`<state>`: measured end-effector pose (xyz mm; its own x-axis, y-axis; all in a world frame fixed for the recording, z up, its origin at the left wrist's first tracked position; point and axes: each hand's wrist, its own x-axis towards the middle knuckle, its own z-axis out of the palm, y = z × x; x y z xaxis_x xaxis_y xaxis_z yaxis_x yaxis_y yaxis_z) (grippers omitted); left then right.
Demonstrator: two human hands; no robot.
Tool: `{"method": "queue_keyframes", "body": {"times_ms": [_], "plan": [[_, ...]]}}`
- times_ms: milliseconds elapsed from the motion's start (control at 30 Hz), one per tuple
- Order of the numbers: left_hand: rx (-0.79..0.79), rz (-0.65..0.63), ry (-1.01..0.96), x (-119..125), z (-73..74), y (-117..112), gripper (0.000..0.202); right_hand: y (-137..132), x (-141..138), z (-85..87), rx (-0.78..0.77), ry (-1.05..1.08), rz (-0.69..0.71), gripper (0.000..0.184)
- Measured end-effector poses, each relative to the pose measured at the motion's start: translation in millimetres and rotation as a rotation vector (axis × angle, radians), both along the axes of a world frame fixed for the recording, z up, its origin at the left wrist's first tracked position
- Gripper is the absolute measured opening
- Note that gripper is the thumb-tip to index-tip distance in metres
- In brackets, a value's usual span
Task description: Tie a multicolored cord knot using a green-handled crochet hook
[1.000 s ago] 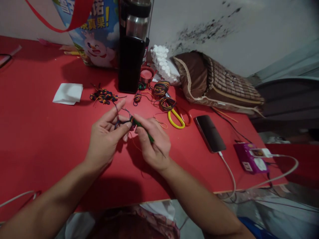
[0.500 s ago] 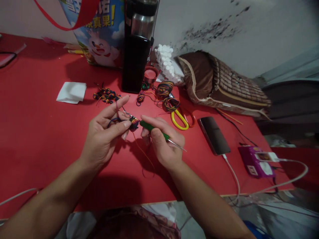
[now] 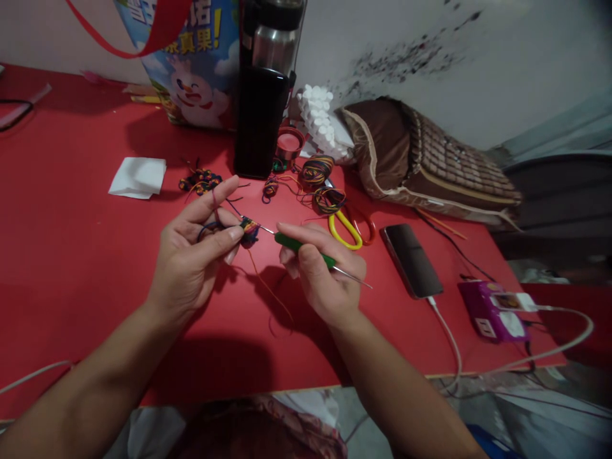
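My left hand (image 3: pixel 191 252) pinches a small multicoloured crochet piece (image 3: pixel 250 233) between thumb and fingers, with dark yarn looped over the raised index finger. A green-handled crochet hook (image 3: pixel 303 248) is gripped in my right hand (image 3: pixel 329 271), its thin metal tip reaching into the top edge of the piece. The hook's other metal end sticks out behind the handle to the right. From the piece an orange yarn tail (image 3: pixel 265 284) hangs towards the table. Behind my left hand lies a bunch of knotted dark and orange yarn pieces (image 3: pixel 201 180).
Small yarn balls (image 3: pixel 317 170) and scissors with yellow and red handles (image 3: pixel 347 231) lie beyond my right hand. A phone (image 3: pixel 412 261) charges at the right by a purple box (image 3: pixel 492 310). A black phone (image 3: pixel 261 124) leans against a bottle (image 3: pixel 273 44). White paper (image 3: pixel 138 177) lies left.
My left hand with the crochet piece has shifted slightly left. My right hand has drawn right with the hook, so more of the metal shaft shows between the handle and the piece.
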<state>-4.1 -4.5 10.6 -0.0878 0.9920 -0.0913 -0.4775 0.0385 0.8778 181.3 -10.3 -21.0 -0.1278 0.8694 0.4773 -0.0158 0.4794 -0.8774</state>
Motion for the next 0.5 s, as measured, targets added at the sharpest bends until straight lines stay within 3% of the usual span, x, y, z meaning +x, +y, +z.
{"method": "queue_keyframes", "body": {"times_ms": [500], "plan": [[0.032, -0.007, 0.007, -1.1, 1.4, -0.8, 0.044, -0.7, 6.5, 12.8, 0.06, -0.094, -0.043, 0.026]]}}
